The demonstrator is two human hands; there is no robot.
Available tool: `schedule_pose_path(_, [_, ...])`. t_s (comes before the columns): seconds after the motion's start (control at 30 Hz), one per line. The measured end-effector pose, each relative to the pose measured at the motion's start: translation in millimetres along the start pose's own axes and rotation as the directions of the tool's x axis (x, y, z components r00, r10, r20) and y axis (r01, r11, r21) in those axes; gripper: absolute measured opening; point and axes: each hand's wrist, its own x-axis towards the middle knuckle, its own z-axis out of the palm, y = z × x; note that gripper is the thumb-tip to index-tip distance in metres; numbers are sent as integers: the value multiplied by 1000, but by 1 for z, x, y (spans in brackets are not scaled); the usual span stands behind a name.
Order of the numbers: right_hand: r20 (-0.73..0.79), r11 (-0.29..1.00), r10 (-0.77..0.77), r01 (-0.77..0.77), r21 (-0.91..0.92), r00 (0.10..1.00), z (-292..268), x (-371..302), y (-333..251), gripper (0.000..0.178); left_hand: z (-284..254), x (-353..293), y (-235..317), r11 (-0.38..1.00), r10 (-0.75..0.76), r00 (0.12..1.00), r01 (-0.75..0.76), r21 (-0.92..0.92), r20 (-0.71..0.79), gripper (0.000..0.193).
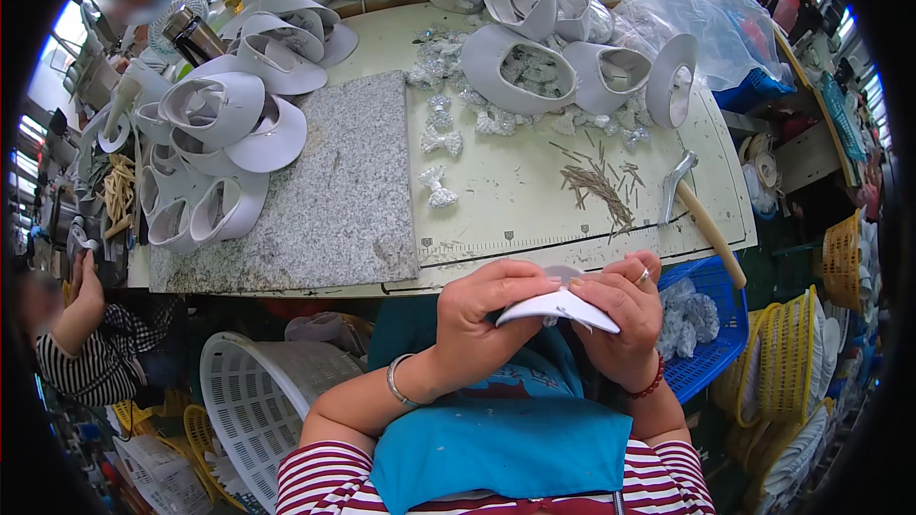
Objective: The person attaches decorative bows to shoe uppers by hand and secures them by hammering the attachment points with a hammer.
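Note:
Close in front of my body, just off the table's near edge, both hands hold a white sun visor (pixel 558 308), its brim bent and facing me. My left hand (pixel 491 300) pinches its left side, fingers on top. My right hand (pixel 620 305) grips the right side, with the thumb along the brim. A small dark spot shows near the middle of the brim; whatever lies beneath it is mostly hidden. On the table beyond, silvery sequined bows (pixel 441 140) lie in a loose column, and more are heaped behind them.
A speckled stone slab (pixel 324 191) covers the table's left part, with stacked white visors (pixel 219 110) beside it. Thin brown sticks (pixel 603 189) and a wooden-handled hammer (pixel 708 229) lie right. A blue basket (pixel 701 353) sits below the right edge. Another person (pixel 86 343) works at left.

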Motion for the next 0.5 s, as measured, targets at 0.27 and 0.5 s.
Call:
schedule_pose_path(0.27, [-130,990,-2,-16,-138,991,3,-5,-11,26,3,-3,7,794,363,923,-379,476,130,48])
schedule_pose_path(0.5, [-129,992,-19,3,-126,991,5,-10,-10,27,6,-10,8,708,440,883,-454,540,166,54])
